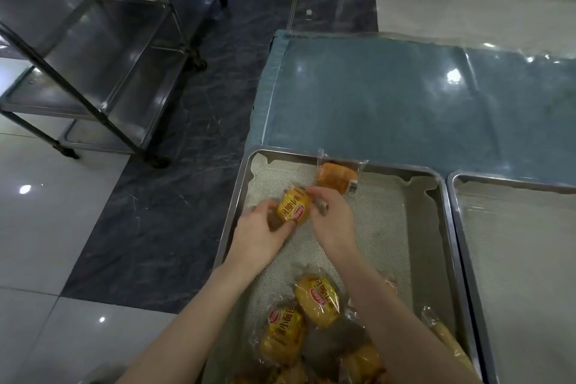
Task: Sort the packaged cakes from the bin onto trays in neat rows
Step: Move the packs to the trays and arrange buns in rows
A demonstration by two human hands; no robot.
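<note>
A metal tray (434, 227) lined with white mesh lies in front of me. My left hand (258, 229) and my right hand (332, 215) both grip one yellow packaged cake (294, 207) just above the tray's far left part. An orange-brown packaged cake (338, 178) lies at the tray's far edge, right behind my right hand. A loose pile of several yellow packaged cakes (316, 301) fills the tray's near end between my forearms.
A second lined metal tray (517, 259) sits to the right, touching the first. Both rest on a table with a blue cloth under clear plastic (405, 97). A steel trolley on wheels (103, 72) stands on the floor at the left.
</note>
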